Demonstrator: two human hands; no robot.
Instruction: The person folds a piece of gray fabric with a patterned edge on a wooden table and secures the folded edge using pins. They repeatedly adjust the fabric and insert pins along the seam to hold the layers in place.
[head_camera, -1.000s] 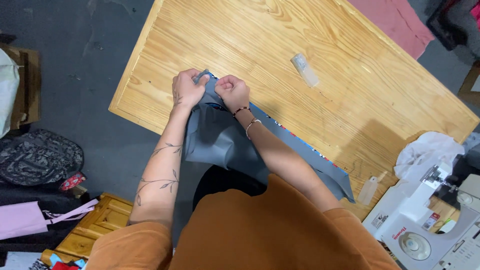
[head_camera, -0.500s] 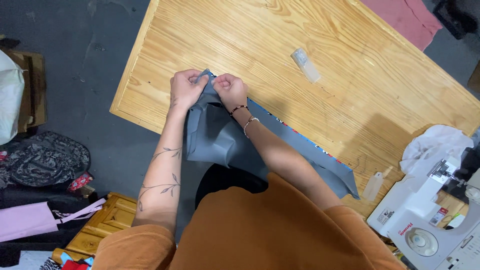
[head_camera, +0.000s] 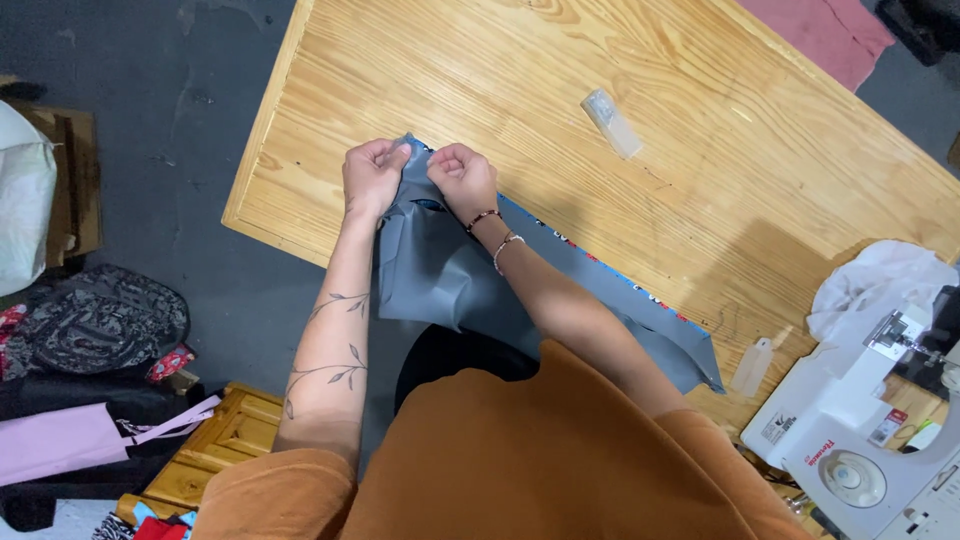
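Note:
A grey sheet of fabric (head_camera: 450, 270) lies on the near part of a wooden table (head_camera: 620, 70) and hangs over its front edge. Its far edge shows a blue and red printed strip. My left hand (head_camera: 372, 176) and my right hand (head_camera: 462, 178) sit side by side at the fabric's far left corner, both with fingers curled and pinching that corner. Beaded bracelets circle my right wrist. My left forearm carries a leaf tattoo.
A small clear plastic piece (head_camera: 612, 122) lies on the table beyond my hands. A white sewing machine (head_camera: 865, 440), a small bottle (head_camera: 752, 366) and crumpled white cloth (head_camera: 880, 280) are at the right. Bags and a patterned backpack (head_camera: 95, 325) lie on the floor at left.
My hands have stayed at the fabric's corner, with only slight shifts of the fingers. The view has drifted a little.

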